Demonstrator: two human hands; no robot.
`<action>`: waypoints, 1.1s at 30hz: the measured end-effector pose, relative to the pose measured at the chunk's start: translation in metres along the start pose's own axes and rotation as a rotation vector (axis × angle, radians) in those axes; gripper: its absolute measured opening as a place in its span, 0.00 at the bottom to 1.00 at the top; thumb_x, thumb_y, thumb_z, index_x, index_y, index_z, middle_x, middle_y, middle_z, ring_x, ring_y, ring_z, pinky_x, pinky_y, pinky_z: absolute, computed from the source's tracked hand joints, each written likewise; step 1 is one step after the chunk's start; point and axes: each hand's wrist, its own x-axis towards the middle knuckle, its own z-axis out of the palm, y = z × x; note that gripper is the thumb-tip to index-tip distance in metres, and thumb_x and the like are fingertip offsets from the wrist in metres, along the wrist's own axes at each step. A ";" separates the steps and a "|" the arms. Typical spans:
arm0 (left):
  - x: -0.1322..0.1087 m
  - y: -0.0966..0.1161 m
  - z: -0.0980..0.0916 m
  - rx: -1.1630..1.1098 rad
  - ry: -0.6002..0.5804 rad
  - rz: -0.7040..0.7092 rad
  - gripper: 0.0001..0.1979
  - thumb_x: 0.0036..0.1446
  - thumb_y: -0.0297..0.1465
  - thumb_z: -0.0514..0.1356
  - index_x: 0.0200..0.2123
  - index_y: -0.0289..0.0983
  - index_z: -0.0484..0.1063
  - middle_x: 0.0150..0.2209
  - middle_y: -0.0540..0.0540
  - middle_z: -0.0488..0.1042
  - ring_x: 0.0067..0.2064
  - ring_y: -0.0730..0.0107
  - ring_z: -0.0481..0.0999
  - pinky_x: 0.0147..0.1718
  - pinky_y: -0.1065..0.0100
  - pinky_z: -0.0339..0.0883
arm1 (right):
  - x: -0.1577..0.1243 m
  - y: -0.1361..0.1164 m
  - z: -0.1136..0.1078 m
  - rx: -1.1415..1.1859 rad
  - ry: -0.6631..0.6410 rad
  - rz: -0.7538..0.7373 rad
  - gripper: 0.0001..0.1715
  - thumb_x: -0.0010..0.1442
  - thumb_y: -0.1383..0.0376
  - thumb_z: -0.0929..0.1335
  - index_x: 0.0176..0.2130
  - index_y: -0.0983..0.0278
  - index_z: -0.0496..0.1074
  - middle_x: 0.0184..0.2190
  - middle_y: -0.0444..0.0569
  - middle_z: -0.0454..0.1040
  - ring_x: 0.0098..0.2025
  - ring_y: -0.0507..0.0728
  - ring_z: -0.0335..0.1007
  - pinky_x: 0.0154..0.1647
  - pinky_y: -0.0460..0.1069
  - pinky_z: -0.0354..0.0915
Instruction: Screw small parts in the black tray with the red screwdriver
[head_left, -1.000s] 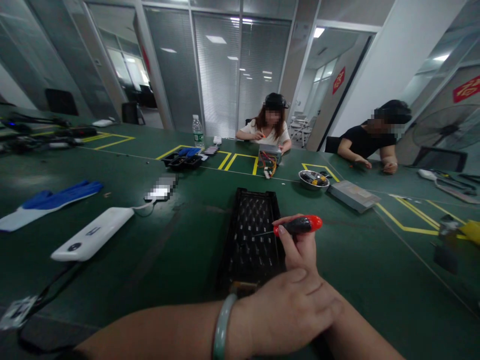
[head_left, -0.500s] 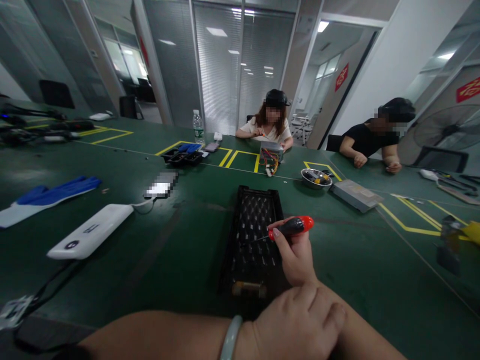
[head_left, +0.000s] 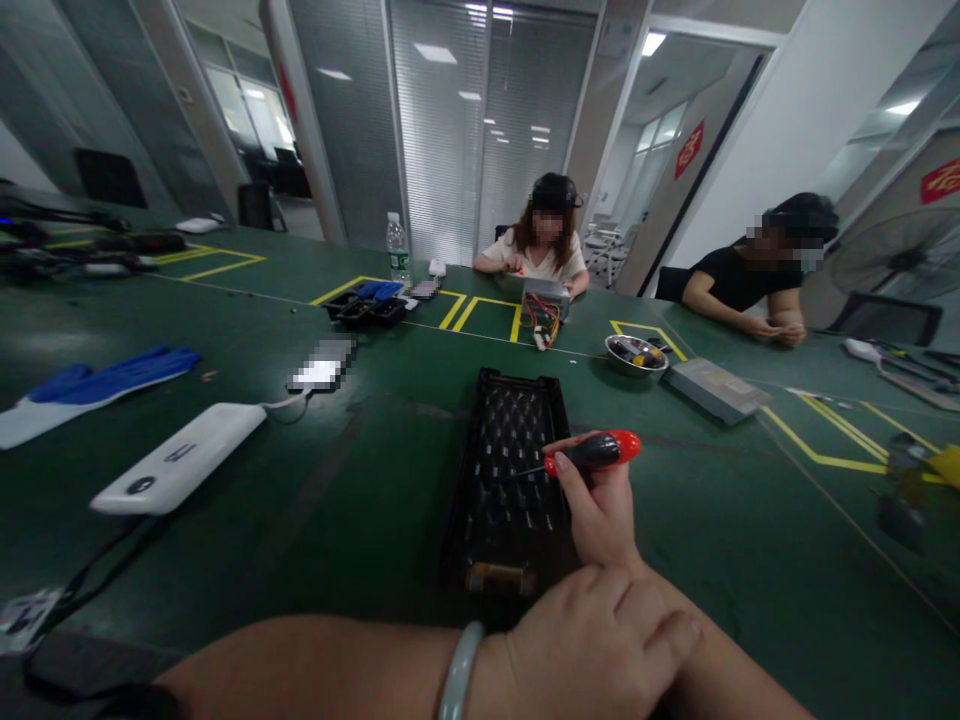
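My right hand (head_left: 596, 505) is closed round a small screwdriver (head_left: 592, 453) with a black and red handle, its thin tip pointing left over a black perforated tray (head_left: 510, 470) on the green table. My left hand (head_left: 600, 645), with a pale green bangle (head_left: 457, 672) on the wrist, lies curled on top of my right forearm at the table's near edge and holds nothing I can see. A small brown part (head_left: 497, 577) sits at the tray's near end.
A white power bank (head_left: 176, 460) with a cable and a phone (head_left: 321, 368) lie to the left, blue gloves (head_left: 105, 378) further left. A metal bowl (head_left: 636, 354) and a grey flat drive (head_left: 716, 388) lie beyond. Two people sit across the table.
My left hand slid slightly down and right along my right forearm. The screwdriver and my right hand stayed over the tray almost unmoved.
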 end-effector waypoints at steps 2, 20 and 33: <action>0.000 -0.001 -0.002 -0.001 0.019 0.037 0.14 0.70 0.32 0.55 0.55 0.35 0.70 0.42 0.46 0.73 0.42 0.66 0.72 0.35 0.65 0.69 | 0.001 0.002 -0.002 0.043 0.061 0.008 0.12 0.63 0.60 0.70 0.45 0.59 0.67 0.39 0.48 0.78 0.43 0.59 0.74 0.50 0.59 0.67; 0.000 -0.118 -0.094 -0.393 -0.052 -0.584 0.11 0.69 0.36 0.54 0.47 0.39 0.74 0.44 0.47 0.77 0.45 0.65 0.76 0.48 0.63 0.69 | 0.011 -0.027 -0.017 0.349 0.219 0.147 0.09 0.56 0.67 0.69 0.39 0.60 0.66 0.27 0.41 0.74 0.31 0.54 0.71 0.39 0.52 0.65; -0.020 -0.128 -0.053 -0.553 -0.489 -0.585 0.12 0.58 0.41 0.66 0.43 0.42 0.80 0.39 0.50 0.80 0.47 0.60 0.74 0.46 0.64 0.63 | 0.019 -0.017 -0.020 0.370 0.300 0.184 0.10 0.55 0.66 0.70 0.38 0.60 0.66 0.28 0.41 0.73 0.31 0.54 0.72 0.34 0.49 0.65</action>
